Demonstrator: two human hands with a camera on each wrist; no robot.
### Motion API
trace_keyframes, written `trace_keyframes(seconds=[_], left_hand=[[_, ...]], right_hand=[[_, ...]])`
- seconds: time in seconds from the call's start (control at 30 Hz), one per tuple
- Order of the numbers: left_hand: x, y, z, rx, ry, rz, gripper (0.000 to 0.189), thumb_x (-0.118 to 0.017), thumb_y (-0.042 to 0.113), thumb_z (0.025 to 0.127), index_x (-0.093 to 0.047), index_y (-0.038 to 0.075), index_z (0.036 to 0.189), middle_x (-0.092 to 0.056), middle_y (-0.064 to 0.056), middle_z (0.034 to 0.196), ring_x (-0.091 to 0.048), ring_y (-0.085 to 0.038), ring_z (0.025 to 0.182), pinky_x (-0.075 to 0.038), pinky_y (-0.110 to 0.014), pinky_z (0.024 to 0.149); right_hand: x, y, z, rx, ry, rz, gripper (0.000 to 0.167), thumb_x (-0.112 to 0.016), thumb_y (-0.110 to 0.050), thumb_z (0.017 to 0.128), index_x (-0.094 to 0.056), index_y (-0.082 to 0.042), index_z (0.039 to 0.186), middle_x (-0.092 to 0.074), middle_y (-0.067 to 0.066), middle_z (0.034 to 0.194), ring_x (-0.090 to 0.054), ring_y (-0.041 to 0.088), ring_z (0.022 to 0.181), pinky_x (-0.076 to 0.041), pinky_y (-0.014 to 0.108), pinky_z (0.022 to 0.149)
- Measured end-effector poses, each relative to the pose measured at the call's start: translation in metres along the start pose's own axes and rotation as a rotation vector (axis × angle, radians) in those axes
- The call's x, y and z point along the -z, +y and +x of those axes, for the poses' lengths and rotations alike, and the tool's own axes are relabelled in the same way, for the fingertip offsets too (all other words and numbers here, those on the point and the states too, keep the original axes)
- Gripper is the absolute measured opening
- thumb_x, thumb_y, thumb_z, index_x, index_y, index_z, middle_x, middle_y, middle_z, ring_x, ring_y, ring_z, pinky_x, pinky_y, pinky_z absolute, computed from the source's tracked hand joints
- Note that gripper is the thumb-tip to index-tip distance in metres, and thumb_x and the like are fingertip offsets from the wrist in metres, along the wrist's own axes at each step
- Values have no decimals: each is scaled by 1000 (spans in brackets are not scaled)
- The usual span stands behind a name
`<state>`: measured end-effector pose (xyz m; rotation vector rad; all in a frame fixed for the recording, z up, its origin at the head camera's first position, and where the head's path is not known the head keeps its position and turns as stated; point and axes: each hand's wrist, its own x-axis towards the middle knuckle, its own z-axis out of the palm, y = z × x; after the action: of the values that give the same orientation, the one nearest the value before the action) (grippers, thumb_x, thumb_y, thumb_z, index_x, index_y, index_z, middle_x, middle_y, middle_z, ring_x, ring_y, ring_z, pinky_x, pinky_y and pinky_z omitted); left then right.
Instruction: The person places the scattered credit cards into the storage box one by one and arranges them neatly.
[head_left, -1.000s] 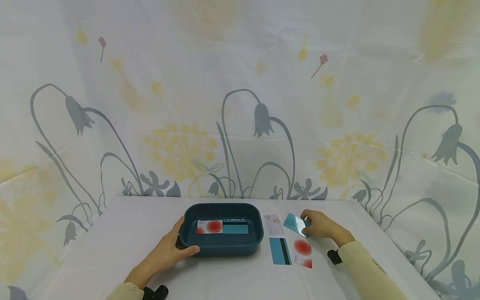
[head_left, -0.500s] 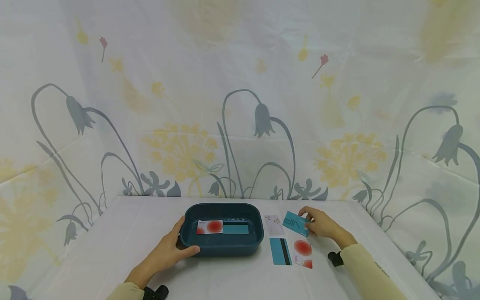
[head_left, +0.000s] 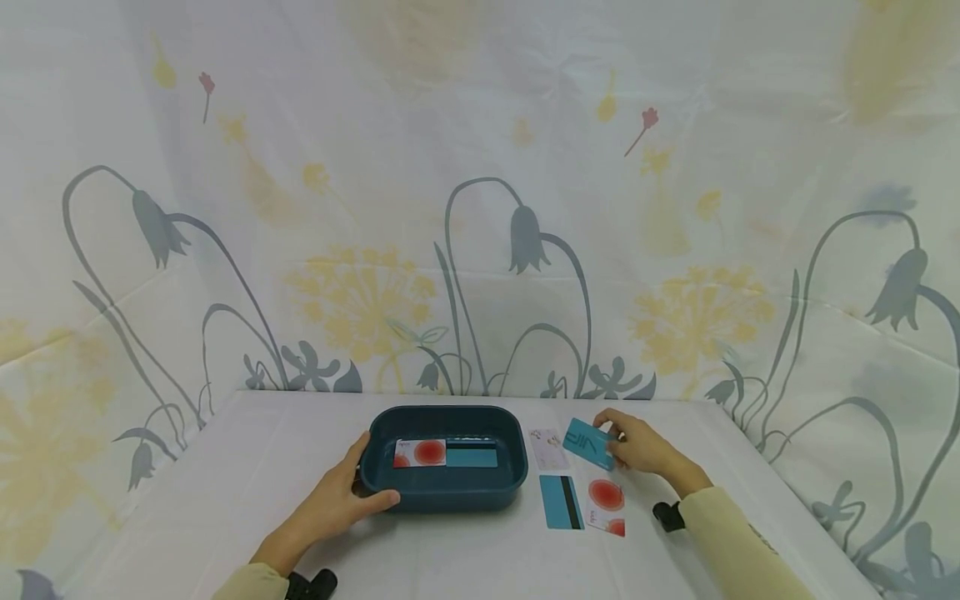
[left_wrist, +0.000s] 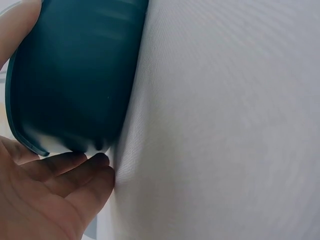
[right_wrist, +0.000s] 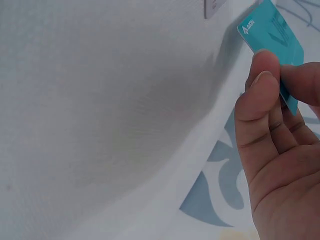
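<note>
Between the thumb and fingers of my right hand (head_left: 640, 442) a teal plastic card (head_left: 588, 444) is pinched, raised off the table in the right wrist view. My left hand (head_left: 335, 492) grips the near left corner of a dark teal plastic box (head_left: 444, 502), thumb at the front and fingers along the left side. Inside the box lie a white card with a red circle (head_left: 420, 453) and a blue card with a dark stripe (head_left: 471, 454), side by side.
Right of the box lie a pale floral card (head_left: 548, 448), a blue striped card (head_left: 555, 502) and another red-circle card (head_left: 605, 506). They rest on a white-covered table (head_left: 480, 554). A flower-printed cloth (head_left: 480, 317) hangs behind.
The teal card in my right hand has lifted slightly and turned so its printed face shows without glare. My left hand and the box have stayed put.
</note>
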<state>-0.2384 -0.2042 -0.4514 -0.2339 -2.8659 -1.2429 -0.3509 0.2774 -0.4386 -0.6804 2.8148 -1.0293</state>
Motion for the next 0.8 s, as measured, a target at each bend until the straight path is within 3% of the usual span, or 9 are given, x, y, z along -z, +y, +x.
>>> trace_keyframes(seconds=[0.8], left_hand=[[-1, 0, 0, 4, 7, -91, 109, -76, 47, 78, -10, 4, 153, -23, -22, 154, -40, -41, 131, -40, -49, 101]], right_hand=[[5, -48, 17, 62, 9, 20, 34, -52, 4, 88, -52, -6, 120, -52, 8, 81, -56, 19, 54, -50, 31, 51]])
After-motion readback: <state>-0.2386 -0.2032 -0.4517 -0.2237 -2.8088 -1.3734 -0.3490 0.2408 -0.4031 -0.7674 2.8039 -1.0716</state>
